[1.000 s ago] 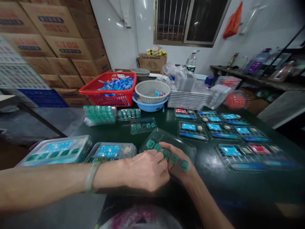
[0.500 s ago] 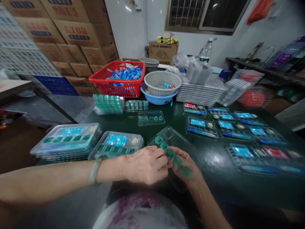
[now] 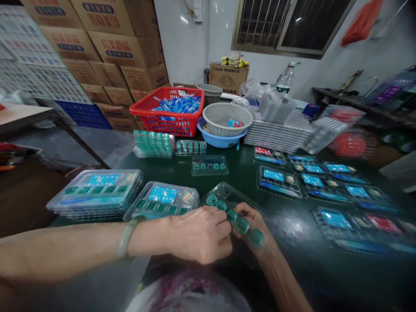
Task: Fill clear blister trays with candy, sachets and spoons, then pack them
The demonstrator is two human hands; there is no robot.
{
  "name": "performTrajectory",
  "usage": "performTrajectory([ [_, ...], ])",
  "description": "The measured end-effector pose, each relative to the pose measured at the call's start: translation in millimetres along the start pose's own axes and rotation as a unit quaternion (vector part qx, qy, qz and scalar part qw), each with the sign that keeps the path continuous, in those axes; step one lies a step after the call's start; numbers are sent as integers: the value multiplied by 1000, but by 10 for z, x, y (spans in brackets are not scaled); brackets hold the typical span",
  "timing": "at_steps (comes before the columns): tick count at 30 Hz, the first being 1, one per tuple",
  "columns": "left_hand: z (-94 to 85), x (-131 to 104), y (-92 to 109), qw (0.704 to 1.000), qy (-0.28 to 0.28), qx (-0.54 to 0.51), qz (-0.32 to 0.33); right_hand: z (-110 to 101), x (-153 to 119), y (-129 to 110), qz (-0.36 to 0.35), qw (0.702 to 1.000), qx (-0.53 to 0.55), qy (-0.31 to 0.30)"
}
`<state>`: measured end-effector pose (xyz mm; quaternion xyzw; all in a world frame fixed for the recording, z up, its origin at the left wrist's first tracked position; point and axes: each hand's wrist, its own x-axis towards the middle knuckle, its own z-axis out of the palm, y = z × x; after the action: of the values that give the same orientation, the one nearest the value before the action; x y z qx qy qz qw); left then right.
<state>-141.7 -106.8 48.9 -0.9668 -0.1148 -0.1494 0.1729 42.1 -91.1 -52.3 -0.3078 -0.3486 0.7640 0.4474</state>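
In front of me, a clear plastic tray (image 3: pixel 227 187) lies tilted, with a diagonal row of green square blocks (image 3: pixel 242 225) in it. My right hand (image 3: pixel 256 229) grips the tray from the right, its thumb and fingers bent around the row. My left hand (image 3: pixel 204 234), with a pale bangle on its wrist, is closed knuckles up against the row's middle; its fingertips are hidden, so what they pinch does not show. Beyond the hands lies a small clear tray (image 3: pixel 209 172) with several green blocks and a gap among them.
Filled clear packs (image 3: pixel 97 177) are stacked at left, beside another filled pack (image 3: pixel 165 193). More packs (image 3: pixel 277 187) cover the right side. At the back are a red basket (image 3: pixel 169 119) of blue items, a grey colander (image 3: pixel 224 113) in a blue basin (image 3: pixel 221 139), and stacked clear trays (image 3: pixel 276 136).
The view has tilted a little, so the scene sits lower and to the right. Both hands stay at the tray; the left fist has shifted slightly along the green row.
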Motion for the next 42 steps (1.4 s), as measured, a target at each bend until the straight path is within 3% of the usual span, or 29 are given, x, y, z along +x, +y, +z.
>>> performTrajectory([
  [5, -123, -120, -86, 999, -29, 6, -26, -114, 75, -222, -47, 992, -102, 62],
  [9, -206, -308, -162, 996, -61, 13, -61, -212, 182, -366, -64, 988, -128, 54],
  [16, -394, -475, -132, 993, -57, 4, -99, -213, 368, -461, -40, 983, -179, 6],
  [22, -251, -350, 15, 997, -28, -26, -67, -258, 499, -499, -41, 976, -215, 13],
  [24, -209, -304, 31, 998, -21, -30, -60, -327, 533, -455, -62, 956, -285, 25],
  [28, -209, -226, -21, 997, -28, -39, -59, -439, 527, -352, -86, 885, -450, 79],
  [30, -210, -194, -73, 997, -33, -39, -60, -493, 471, -363, -134, 829, -528, 125],
  [31, -204, -178, -102, 997, -35, -34, -59, -533, 432, -391, -173, 777, -584, 159],
  [34, -154, -116, -198, 998, -42, -9, -46, -724, 305, -533, -261, 558, -747, 250],
  [36, -105, -54, -269, 999, -38, 12, -35, -881, 238, -628, -257, 462, -807, 264],
  [37, -78, -18, -303, 999, -30, 23, -31, -950, 211, -665, -245, 433, -827, 261],
  [39, -27, 62, -363, 999, -15, 41, -20, -1039, 161, -706, -220, 405, -851, 251],
  [42, 38, 169, -409, 998, -11, 55, 0, -1043, 49, -688, -206, 405, -857, 244],
])
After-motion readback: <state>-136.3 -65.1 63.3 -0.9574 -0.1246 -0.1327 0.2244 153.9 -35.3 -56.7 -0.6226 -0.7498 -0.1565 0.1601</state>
